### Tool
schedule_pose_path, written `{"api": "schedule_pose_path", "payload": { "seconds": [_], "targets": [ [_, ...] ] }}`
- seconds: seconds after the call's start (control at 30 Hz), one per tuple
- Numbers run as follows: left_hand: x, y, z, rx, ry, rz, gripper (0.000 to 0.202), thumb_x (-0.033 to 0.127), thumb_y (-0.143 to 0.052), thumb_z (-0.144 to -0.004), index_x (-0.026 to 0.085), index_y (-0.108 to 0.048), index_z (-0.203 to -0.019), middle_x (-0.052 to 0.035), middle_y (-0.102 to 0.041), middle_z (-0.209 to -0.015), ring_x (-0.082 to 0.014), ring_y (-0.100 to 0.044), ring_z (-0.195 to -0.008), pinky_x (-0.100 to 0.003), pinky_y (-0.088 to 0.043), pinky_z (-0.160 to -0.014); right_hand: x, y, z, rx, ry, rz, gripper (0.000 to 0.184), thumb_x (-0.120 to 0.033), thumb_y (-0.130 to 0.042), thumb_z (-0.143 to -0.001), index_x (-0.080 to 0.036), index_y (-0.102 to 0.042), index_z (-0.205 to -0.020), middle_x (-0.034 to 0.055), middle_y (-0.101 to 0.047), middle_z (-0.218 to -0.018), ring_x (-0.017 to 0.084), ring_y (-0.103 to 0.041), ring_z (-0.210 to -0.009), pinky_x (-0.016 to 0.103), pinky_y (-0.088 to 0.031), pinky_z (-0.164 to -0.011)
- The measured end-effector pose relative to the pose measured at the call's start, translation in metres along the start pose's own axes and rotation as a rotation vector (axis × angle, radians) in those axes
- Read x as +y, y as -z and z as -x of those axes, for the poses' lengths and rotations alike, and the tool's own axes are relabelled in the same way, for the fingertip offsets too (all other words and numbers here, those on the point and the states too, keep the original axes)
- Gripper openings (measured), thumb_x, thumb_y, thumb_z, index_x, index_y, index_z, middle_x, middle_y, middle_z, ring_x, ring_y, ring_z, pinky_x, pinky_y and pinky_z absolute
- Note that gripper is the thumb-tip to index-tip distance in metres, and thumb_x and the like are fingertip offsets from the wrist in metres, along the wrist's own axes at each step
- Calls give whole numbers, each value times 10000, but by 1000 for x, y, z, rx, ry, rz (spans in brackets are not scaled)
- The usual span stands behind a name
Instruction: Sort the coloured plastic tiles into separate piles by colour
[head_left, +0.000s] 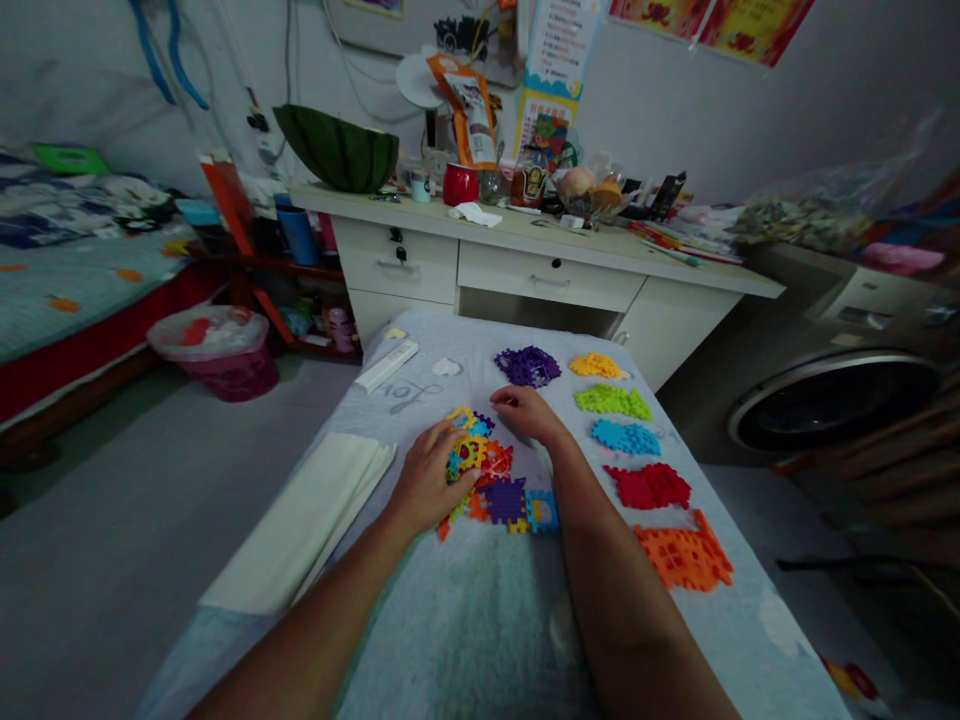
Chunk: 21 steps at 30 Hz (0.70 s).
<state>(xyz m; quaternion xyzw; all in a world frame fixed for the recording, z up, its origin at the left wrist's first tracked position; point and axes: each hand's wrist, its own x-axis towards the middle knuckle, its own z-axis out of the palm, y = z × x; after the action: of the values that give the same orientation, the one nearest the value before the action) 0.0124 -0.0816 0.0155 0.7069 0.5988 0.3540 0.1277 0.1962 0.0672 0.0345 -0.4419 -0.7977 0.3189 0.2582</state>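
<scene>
My left hand (pixel 430 472) rests on the left edge of a mixed heap of plastic interlocking pieces (pixel 495 462) in yellow, orange, blue, red and purple. Its thumb and fingers are spread over the pieces. Just beyond the heap, my right hand (pixel 526 412) hovers with its fingers curled together; whatever may be between them is hidden. The nearest group to it is a pile of purple pieces (pixel 528 366). Down the right side lie separate groups: yellow pieces (pixel 595 365), lime green pieces (pixel 613 401), blue pieces (pixel 625 437), red pieces (pixel 649 486) and orange pieces (pixel 686 556).
A folded white cloth (pixel 304 520) and a long white object (pixel 387 366) lie on the left of the cloth-covered table (pixel 480 620). Behind stands a cluttered white desk (pixel 551 275) with a cut watermelon (pixel 337 150). A washing machine (pixel 832 360) is at right, a pink bin (pixel 225 365) at left.
</scene>
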Motion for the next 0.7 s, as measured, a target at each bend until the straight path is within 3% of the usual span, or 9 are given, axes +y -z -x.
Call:
{"api": "schedule_pose_path", "payload": {
  "seconds": [0.1, 0.27, 0.5, 0.7],
  "targets": [
    [-1, -1, 0, -5, -1, -4, 495, 383, -629, -784, 207, -561, -1242, -120, -484, -1378, -289, -457, -1290, -456, -372, -1105, -13, -8, 1, -147, 60, 163, 245, -145, -579, -737, -157, -731, -928, 31, -695, -842, 148, -589, -744, 254, -444, -722],
    [-3, -2, -1, -20, -21, -27, 501, 369, -636, -783, 198, -556, -1247, -126, -497, -1379, -293, -464, -1289, -464, -373, -1101, -22, -11, 2, -213, 55, 264, 304, -90, -564, -702, -168, -728, -945, 5, -665, -763, 131, -550, -692, 234, -403, -661],
    [-2, -1, -2, -2, -44, -23, 477, 358, -644, -775, 195, -576, -1218, -126, -536, -1340, -309, -494, -1257, -493, -406, -1062, -11, -3, 5, -210, -148, -131, 237, -138, -602, -677, -144, -660, -906, -53, -564, -630, 75, -468, -550, 189, -340, -524],
    [-3, -2, -1, -6, -46, -18, 476, 365, -635, -779, 193, -579, -1219, -120, -540, -1336, -299, -500, -1246, -477, -406, -1062, -6, 9, 9, -41, -230, -457, 237, -246, -630, -607, -181, -554, -823, -86, -499, -571, 65, -411, -465, 185, -292, -455]
  ]
}}
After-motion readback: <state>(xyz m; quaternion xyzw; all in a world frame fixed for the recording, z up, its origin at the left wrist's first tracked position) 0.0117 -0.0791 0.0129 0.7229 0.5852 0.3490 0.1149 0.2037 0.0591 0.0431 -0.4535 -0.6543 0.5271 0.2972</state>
